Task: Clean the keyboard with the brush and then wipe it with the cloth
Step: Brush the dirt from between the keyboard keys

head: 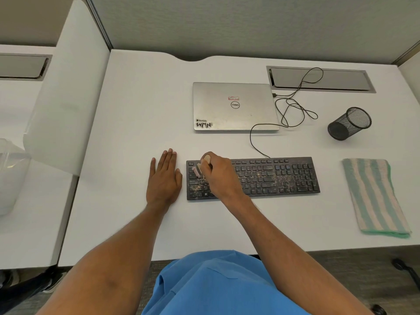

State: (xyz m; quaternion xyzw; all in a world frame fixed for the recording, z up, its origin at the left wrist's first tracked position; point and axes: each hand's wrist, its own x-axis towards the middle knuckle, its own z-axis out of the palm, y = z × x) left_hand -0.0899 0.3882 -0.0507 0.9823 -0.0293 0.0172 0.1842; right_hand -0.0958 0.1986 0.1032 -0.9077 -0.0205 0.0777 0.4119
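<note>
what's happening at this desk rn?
A person is brushing a dusty black keyboard. The right hand holds a small brush on the keyboard's left end; the left hand lies flat on the desk beside it. Crumbs still cover the keys. The striped cloth lies untouched to the right.

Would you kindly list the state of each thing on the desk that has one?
keyboard: flat, plugged in, speckled with crumbs.
brush: gripped, bristles on the left-end keys.
right hand: closed on the brush.
left hand: open, flat on the desk.
cloth: folded, untouched.
laptop: lid closed.
mesh cup: tipped on its side.
</note>
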